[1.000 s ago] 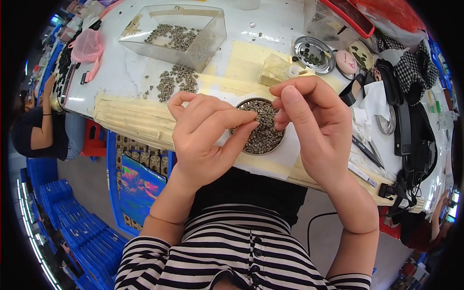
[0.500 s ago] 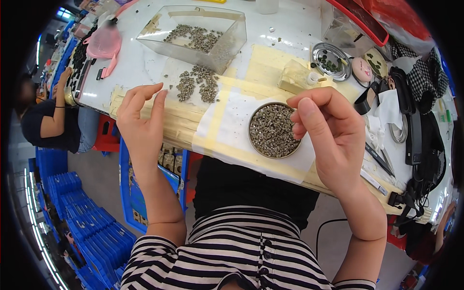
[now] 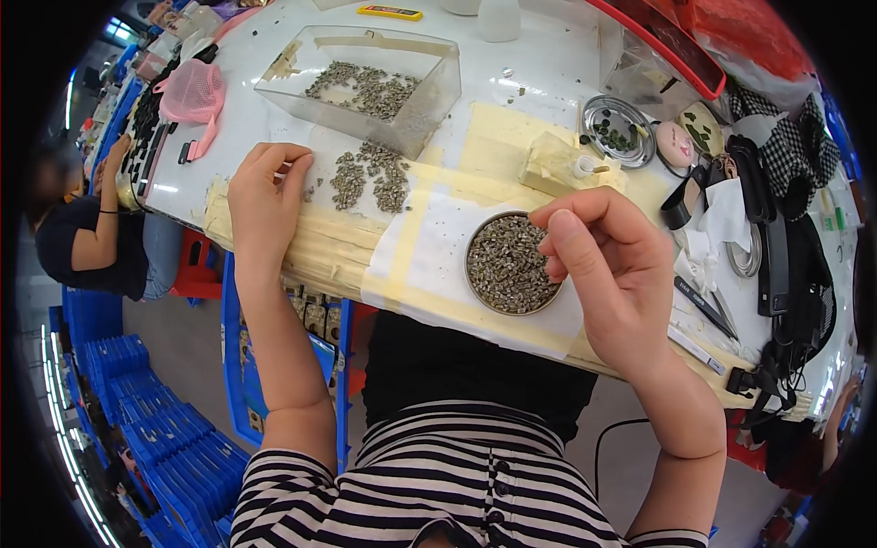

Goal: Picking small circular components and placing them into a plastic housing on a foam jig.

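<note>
My left hand (image 3: 259, 196) is at the left of the table, thumb and forefinger pinched together; whatever is between the tips is hidden or too small. Just right of those fingertips lie loose small metal pieces (image 3: 370, 180) in front of a clear plastic box (image 3: 315, 117), which holds more of them. My right hand (image 3: 614, 265) hovers over the right side of a round shallow tin (image 3: 469, 265), its thumb and forefinger pinched and the other fingers curled. I cannot make out anything in that pinch. Similar metal pieces (image 3: 512, 260) fill the tin.
Beyond the tin stands a tape-covered block (image 3: 548, 167) with a small white nozzle. Farther right are a metal dish (image 3: 592, 108) with dark bits, tweezers (image 3: 703, 301) and black straps (image 3: 776, 247). A pink mesh strainer (image 3: 194, 91) lies far left; a person (image 3: 91, 228) sits beyond.
My left thumb and forefinger have come together, and the hand has shifted slightly farther over the table. My right hand stays pinched above the tin. The whole view has shifted a little.
</note>
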A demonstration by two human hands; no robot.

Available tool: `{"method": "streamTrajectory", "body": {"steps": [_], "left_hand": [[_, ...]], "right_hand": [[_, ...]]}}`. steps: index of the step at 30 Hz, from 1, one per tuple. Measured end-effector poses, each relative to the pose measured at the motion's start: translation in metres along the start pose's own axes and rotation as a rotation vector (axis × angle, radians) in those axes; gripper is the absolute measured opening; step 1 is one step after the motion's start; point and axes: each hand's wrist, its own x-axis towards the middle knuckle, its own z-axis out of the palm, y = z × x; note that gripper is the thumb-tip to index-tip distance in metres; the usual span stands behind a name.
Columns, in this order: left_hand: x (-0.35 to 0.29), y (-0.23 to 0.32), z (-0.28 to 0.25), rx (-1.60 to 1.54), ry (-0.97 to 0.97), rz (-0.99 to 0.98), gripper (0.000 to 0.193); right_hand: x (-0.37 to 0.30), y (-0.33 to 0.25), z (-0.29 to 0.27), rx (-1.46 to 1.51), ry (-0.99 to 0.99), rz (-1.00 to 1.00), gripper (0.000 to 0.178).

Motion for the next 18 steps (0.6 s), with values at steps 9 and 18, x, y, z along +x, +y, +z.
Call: {"method": "streamTrajectory", "body": {"steps": [9,18], "left_hand": [[-0.035,0.079,0.005,-0.604,0.16,-0.069,0.01],[-0.047,0.133,0.031,-1.543,-0.236,-0.23,0.015]], "right_hand": [[0.001,0.004,0.0,0.002,-0.01,0.036,0.012],[0.0,0.002,0.002,-0.018,-0.014,-0.02,0.009]]}}
